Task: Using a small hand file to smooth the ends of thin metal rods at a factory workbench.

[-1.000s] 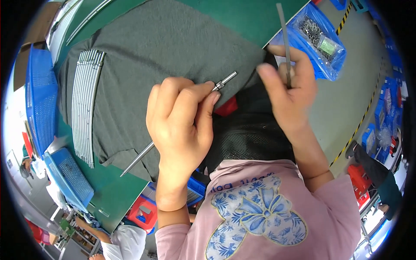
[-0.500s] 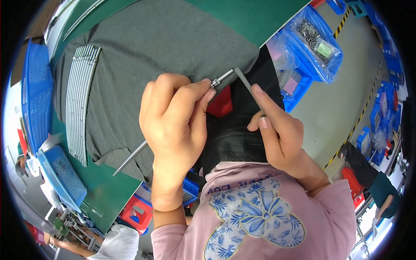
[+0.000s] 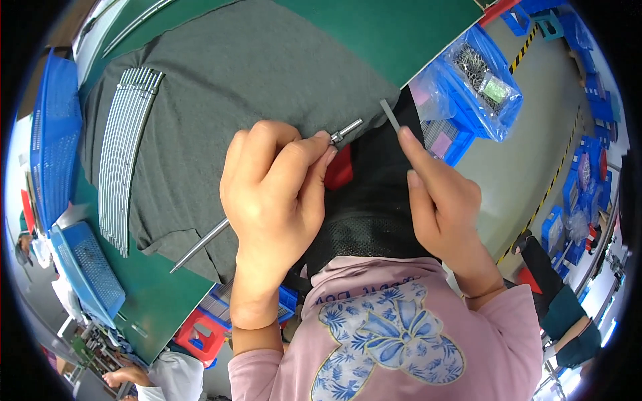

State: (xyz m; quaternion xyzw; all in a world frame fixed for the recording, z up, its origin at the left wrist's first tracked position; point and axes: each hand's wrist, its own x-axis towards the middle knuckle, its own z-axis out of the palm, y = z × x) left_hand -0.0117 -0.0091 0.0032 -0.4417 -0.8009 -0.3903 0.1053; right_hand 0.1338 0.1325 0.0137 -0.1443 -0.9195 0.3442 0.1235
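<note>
My left hand [image 3: 271, 190] is closed around a slim metal rod [image 3: 200, 246], with thumb and forefinger pinched near its stepped, collared end. That end points up to the right; the rod's tapered other end sticks out past my wrist, low on the left. In my right hand [image 3: 445, 207] is a narrow flat grey file [image 3: 389, 115], with my forefinger stretched along it. The file's tip stands slightly apart from the rod's end. A grey cloth [image 3: 241, 73] lies under the work, and a row of similar metal rods [image 3: 124, 160] rests on it at the left.
The cloth covers part of a green table [image 3: 374, 33]. Blue perforated baskets [image 3: 90, 271] stand along the left. At right, a blue bin [image 3: 505, 110] holds small metal parts in plastic. A red bin [image 3: 200, 337] sits below the table edge. Another person's arm [image 3: 127, 375] shows at lower left.
The file has come away from the rod's end, moving right with my right hand. My left hand keeps the rod in nearly the same place. The view has shifted slightly.
</note>
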